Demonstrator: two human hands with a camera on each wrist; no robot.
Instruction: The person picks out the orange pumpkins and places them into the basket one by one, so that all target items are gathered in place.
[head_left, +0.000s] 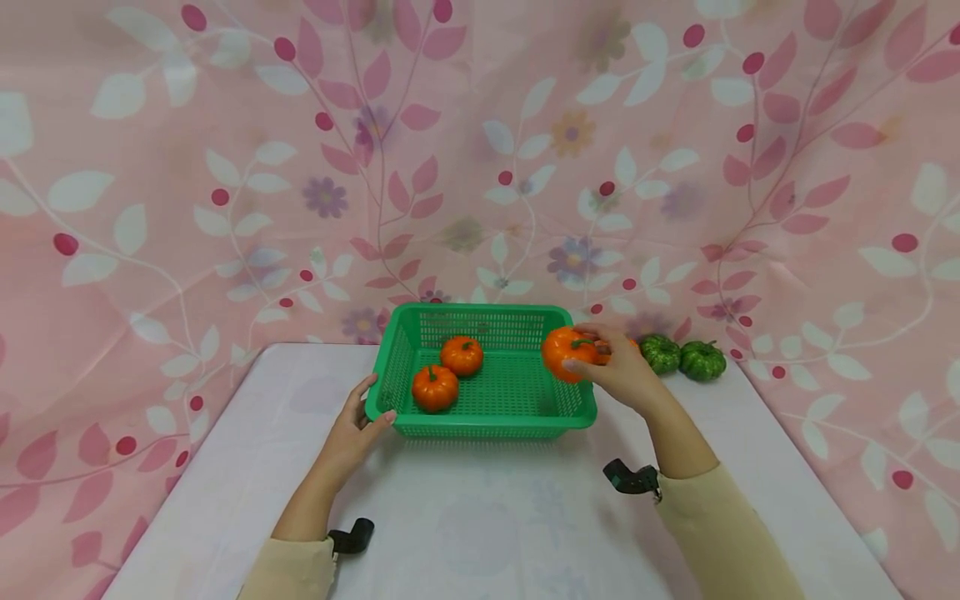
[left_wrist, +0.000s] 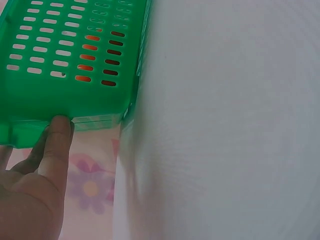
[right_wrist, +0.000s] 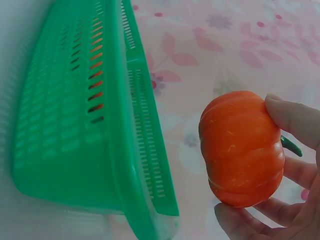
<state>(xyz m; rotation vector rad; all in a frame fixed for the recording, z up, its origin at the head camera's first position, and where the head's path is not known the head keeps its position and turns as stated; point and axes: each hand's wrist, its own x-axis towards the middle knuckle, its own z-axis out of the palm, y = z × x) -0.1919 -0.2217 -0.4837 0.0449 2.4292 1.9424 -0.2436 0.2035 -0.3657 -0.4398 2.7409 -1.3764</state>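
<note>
My right hand [head_left: 622, 367] grips a small orange pumpkin [head_left: 564, 354] with a green stem, held up over the right end of the green plastic basket [head_left: 480, 422]. In the right wrist view the thumb and fingers hold the pumpkin [right_wrist: 241, 150] around its stem side, apart from the basket rim [right_wrist: 131, 165]. My left hand [head_left: 352, 433] holds the basket's left end, its thumb at the front corner. The left wrist view shows its fingers [left_wrist: 57, 145] touching the basket wall. Inside the basket, toward the left, sit two orange pumpkins, one nearer [head_left: 435, 389] and one farther [head_left: 462, 357].
Two dark green mottled pumpkins, one [head_left: 660, 355] beside the other [head_left: 702, 361], sit at the table's back right. Some orange shows behind my right hand, mostly hidden. A white cloth covers the table [head_left: 480, 517]; a pink floral curtain [head_left: 480, 167] hangs behind it.
</note>
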